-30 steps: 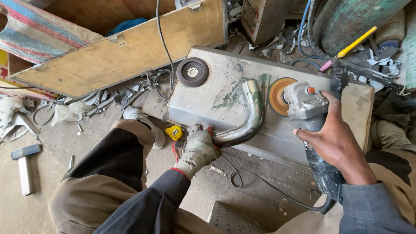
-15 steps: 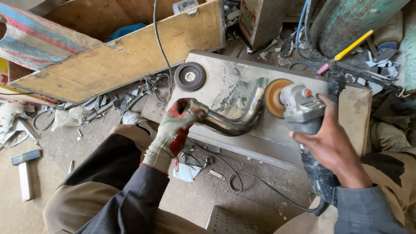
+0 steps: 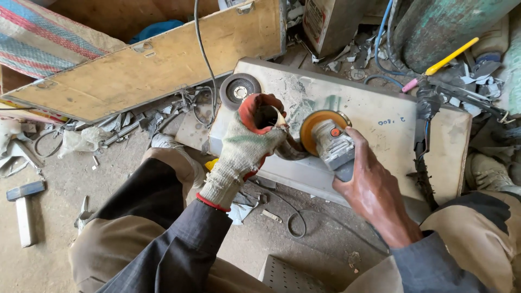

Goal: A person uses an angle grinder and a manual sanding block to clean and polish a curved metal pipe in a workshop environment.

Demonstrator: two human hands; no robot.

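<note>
A dusty concrete workshop floor [image 3: 54, 260] strewn with metal scraps surrounds a pale, scuffed metal box [image 3: 380, 122] that serves as the work surface. At nine o'clock of the frame lies a hammer [image 3: 24, 209]; a long wooden board [image 3: 152, 65] slants across the ten to twelve o'clock stretch. A spare grinding disc [image 3: 240, 91] rests on the box's near-left corner. Just at five o'clock of that disc, the left hand [image 3: 247, 149], in a knitted glove with red tips, is curled tight around a bent metal pipe [image 3: 287, 152], which sits above the box's front edge at frame centre. Touching the pipe from its three o'clock, the orange wheel of an angle grinder [image 3: 328, 141] meets it; the bare right hand [image 3: 374, 190] wraps firmly around the grinder's body. A yellow-handled tool [image 3: 450, 56] lies at two o'clock.
</note>
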